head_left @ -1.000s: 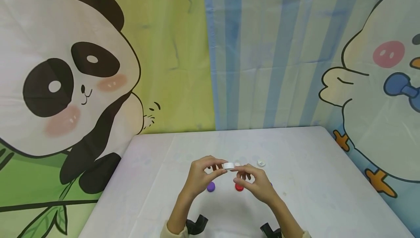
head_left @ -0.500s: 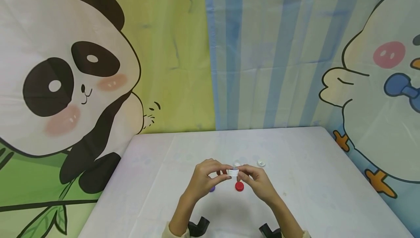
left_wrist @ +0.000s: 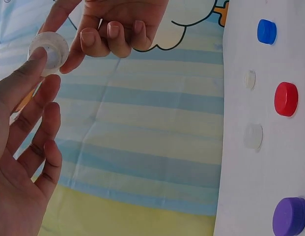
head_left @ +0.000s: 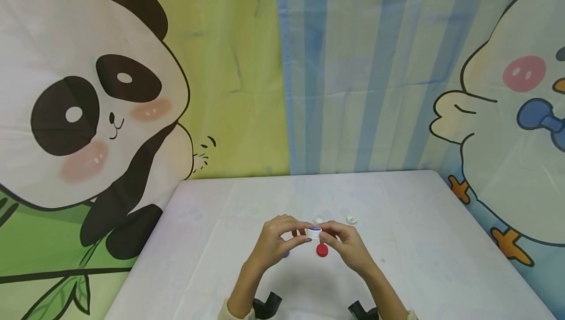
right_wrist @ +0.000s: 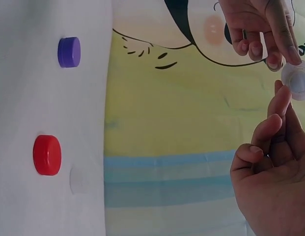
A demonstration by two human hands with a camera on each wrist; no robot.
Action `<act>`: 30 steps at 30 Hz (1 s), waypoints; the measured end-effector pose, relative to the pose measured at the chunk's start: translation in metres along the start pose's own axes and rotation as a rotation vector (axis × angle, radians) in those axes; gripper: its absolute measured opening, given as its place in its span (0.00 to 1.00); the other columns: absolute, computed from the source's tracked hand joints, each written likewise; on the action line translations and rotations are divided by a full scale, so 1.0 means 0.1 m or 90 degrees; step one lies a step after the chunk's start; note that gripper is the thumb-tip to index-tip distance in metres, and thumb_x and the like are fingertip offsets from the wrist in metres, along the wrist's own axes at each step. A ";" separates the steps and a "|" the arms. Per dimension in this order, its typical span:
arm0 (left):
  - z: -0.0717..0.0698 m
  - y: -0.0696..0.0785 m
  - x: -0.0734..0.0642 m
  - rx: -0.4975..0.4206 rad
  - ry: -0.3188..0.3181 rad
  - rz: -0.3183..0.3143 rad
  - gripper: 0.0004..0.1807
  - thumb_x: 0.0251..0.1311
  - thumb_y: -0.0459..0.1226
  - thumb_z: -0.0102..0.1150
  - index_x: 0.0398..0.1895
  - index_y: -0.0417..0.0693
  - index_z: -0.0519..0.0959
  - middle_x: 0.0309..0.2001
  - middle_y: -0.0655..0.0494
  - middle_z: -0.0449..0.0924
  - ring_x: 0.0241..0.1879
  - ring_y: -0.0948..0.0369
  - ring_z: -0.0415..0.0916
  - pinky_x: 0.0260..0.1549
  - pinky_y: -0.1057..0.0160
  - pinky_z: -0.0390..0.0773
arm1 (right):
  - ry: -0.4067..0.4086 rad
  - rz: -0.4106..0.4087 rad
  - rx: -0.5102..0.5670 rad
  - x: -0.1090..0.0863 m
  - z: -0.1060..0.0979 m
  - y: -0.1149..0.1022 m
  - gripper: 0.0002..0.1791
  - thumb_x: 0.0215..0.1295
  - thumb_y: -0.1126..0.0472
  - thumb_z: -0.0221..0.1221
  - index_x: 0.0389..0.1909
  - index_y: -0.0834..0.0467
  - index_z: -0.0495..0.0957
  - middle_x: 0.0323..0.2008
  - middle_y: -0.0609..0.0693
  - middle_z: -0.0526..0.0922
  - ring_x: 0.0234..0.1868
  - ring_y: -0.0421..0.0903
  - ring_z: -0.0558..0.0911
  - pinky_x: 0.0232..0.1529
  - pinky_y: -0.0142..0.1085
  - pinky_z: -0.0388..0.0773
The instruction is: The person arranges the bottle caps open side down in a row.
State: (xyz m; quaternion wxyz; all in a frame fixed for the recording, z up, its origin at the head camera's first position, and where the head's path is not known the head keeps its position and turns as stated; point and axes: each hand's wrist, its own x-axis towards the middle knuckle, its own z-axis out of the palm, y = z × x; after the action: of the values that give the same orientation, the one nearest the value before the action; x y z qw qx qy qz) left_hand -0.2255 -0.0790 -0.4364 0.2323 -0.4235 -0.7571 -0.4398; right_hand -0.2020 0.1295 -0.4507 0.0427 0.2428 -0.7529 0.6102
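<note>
Between my two hands, raised above the table, is a small white bottle cap (head_left: 314, 233) with a thin blue-purple band along its top in the head view. My left hand (head_left: 279, 240) pinches its left side with thumb and index finger. From the right, my right hand (head_left: 346, 245) pinches the other side the same way. The left wrist view shows the white cap's (left_wrist: 49, 53) round face with the left thumb on it. Beyond and below the hands, a red bottle cap (head_left: 322, 250) lies on the table. A purple bottle cap (head_left: 286, 254) is mostly hidden behind the left hand.
The white-covered table (head_left: 212, 266) also carries two clear caps, one farther right (head_left: 351, 219) and one behind the fingers (head_left: 318, 220). A blue cap (left_wrist: 266, 31) shows in the left wrist view. A cartoon-printed curtain (head_left: 238, 89) hangs behind the table.
The left hand has carried the white cap right and slightly down. The right thumb and index finger have closed on its other side. A blue-purple band now shows at the cap's top.
</note>
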 end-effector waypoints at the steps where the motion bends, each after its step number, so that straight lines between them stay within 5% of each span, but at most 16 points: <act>1: 0.00 0.00 0.00 -0.005 -0.001 -0.002 0.13 0.50 0.41 0.63 0.41 0.56 0.81 0.31 0.69 0.80 0.29 0.70 0.72 0.24 0.76 0.67 | 0.001 -0.001 -0.002 0.00 0.00 0.00 0.10 0.63 0.63 0.53 0.44 0.57 0.77 0.30 0.54 0.78 0.33 0.43 0.75 0.37 0.35 0.74; 6: 0.01 0.01 -0.01 -0.014 -0.009 -0.027 0.14 0.50 0.43 0.63 0.43 0.57 0.81 0.30 0.69 0.79 0.29 0.69 0.72 0.22 0.76 0.68 | 0.010 -0.002 -0.008 0.00 0.01 0.02 0.10 0.62 0.64 0.54 0.44 0.57 0.77 0.32 0.54 0.78 0.33 0.42 0.75 0.35 0.34 0.74; 13: 0.00 0.07 0.01 -0.012 -0.013 -0.077 0.19 0.47 0.39 0.66 0.45 0.45 0.79 0.24 0.59 0.76 0.25 0.64 0.72 0.19 0.73 0.67 | 0.059 -0.058 -0.051 0.00 0.03 -0.19 0.11 0.56 0.69 0.58 0.41 0.61 0.77 0.26 0.48 0.74 0.29 0.40 0.71 0.29 0.32 0.70; 30: -0.01 -0.17 -0.02 0.016 0.000 -0.105 0.14 0.51 0.45 0.62 0.43 0.56 0.80 0.25 0.67 0.74 0.26 0.71 0.69 0.21 0.70 0.70 | 0.103 -0.097 -0.176 0.16 0.09 -0.19 0.16 0.50 0.62 0.65 0.42 0.57 0.79 0.22 0.45 0.72 0.27 0.48 0.70 0.28 0.32 0.68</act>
State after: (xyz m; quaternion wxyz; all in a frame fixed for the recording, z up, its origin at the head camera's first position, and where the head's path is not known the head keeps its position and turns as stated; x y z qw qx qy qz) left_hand -0.2386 -0.0847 -0.4457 0.2008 -0.3567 -0.7947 -0.4481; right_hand -0.2064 0.1134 -0.4297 0.1822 0.2412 -0.8032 0.5133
